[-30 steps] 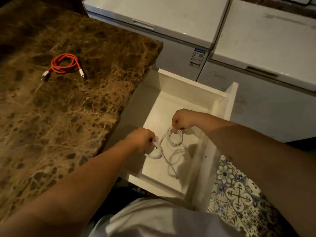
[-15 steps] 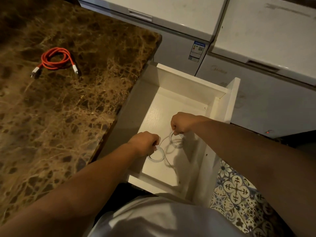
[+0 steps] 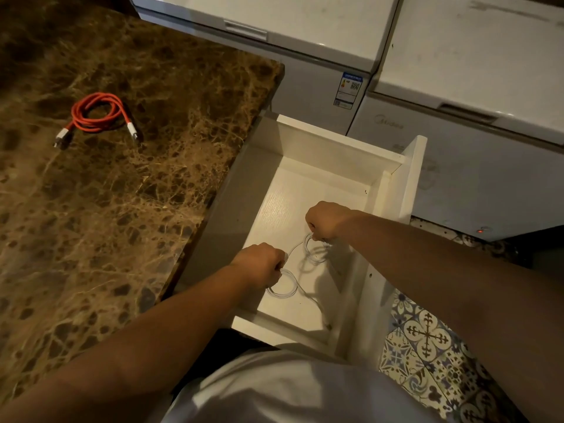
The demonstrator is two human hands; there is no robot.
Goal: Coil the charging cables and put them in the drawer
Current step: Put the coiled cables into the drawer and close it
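Now both hands are down inside the open drawer point(image 3: 341, 154), lower than they were a second ago, and the white cable point(image 3: 311, 254) has come down with them. The left hand point(image 3: 259, 264) pinches one small loop, which seems to rest on the drawer floor; the right hand point(image 3: 328, 221) is curled round a second loop just beyond it, with a short run of cable joining the two. A loose tail trails toward the near right corner of the drawer. A second ago the loops hung more in the air between the fists, so this reads as the set-down of the first cable (whether the right loop touches the floor yet, I cannot tell). Neither hand has let go. Half a second ago the pose was nearly the same, only a touch higher. Over on the marble tabletop point(image 3: 122, 209) the red cable point(image 3: 96, 112) lies in its rough coil, well apart from the drawer, untouched and in the same spot as before. So I judge the task about half done: white cable almost stowed, red one yet to go in.
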